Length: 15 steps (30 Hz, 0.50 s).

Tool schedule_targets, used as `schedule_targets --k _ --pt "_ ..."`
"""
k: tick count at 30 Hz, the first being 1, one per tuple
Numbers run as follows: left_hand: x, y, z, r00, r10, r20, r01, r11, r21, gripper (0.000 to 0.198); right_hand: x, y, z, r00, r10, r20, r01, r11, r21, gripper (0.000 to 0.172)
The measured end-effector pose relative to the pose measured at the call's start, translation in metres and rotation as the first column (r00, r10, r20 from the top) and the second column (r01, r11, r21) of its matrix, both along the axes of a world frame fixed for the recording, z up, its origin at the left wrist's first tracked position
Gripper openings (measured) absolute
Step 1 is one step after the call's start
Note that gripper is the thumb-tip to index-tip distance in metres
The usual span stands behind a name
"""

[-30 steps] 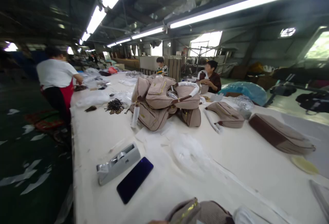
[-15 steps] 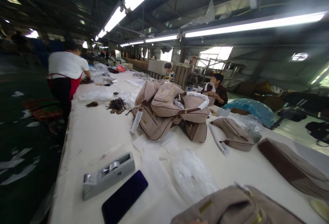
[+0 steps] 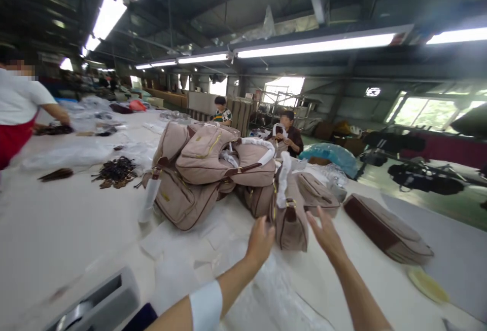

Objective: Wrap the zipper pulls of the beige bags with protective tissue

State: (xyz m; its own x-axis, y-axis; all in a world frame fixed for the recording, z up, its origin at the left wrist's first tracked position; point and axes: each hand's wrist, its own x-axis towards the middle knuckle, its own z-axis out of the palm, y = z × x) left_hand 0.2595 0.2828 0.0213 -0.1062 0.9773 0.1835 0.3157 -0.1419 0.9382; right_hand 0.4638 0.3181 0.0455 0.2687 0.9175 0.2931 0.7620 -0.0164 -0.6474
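A taupe handbag (image 3: 292,227) with brown trim stands upright on the table, its handle (image 3: 283,181) wrapped in white padding. My left hand (image 3: 261,240) is at its left side, with thumb and fingers slightly apart; whether it touches the fabric I cannot tell. On the other side, my right hand (image 3: 324,230) has its fingers stretched out beside the bag, not closed on it. Against the bag's left lies a heap of similar handbags (image 3: 205,156). Another taupe bag (image 3: 317,194) lies just behind it on the right.
A tape dispenser (image 3: 102,303) and a dark phone (image 3: 141,318) lie near left. Dark straps or tags (image 3: 115,170) are piled farther back. Clear plastic (image 3: 262,288) covers the table before me. Another bag (image 3: 386,227) lies right. Co-workers (image 3: 291,138) are around the table.
The handbag that was close in front of me now stands farther off, against the heap. Both my hands have come into view beside it. The view has swung right.
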Motion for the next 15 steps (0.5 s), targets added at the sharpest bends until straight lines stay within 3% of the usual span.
schedule_targets --k 2,4,7,9,12,15 --pt "-0.026 -0.006 -0.061 0.996 0.032 -0.082 -0.031 0.999 0.013 0.044 -0.009 0.016 -0.051 0.999 -0.022 -0.046 0.019 0.998 -0.052 0.082" --pt "-0.054 -0.015 -0.117 0.941 0.148 -0.304 -0.092 0.977 0.191 0.041 -0.012 0.025 -0.097 0.996 -0.049 -0.078 0.043 0.996 -0.073 0.088" --pt "-0.084 -0.028 -0.177 0.777 0.328 -0.538 -0.122 0.916 0.382 0.046 -0.003 0.037 -0.139 0.991 -0.099 -0.091 0.093 0.994 -0.064 0.088" --pt "-0.092 -0.034 -0.198 0.652 0.377 -0.657 -0.033 0.881 0.472 0.055 0.005 0.051 -0.155 0.989 -0.126 -0.08 0.122 0.991 -0.052 0.081" --pt "-0.095 -0.036 -0.208 0.493 0.382 -0.782 0.158 0.844 0.512 0.064 0.01 0.082 -0.173 0.994 -0.102 -0.043 0.1 0.994 -0.04 0.068" --pt "-0.094 -0.03 -0.214 0.425 0.417 -0.804 0.219 0.814 0.538 0.062 0.006 0.116 -0.189 1.0 0.028 0.008 -0.028 1.0 -0.012 0.05"
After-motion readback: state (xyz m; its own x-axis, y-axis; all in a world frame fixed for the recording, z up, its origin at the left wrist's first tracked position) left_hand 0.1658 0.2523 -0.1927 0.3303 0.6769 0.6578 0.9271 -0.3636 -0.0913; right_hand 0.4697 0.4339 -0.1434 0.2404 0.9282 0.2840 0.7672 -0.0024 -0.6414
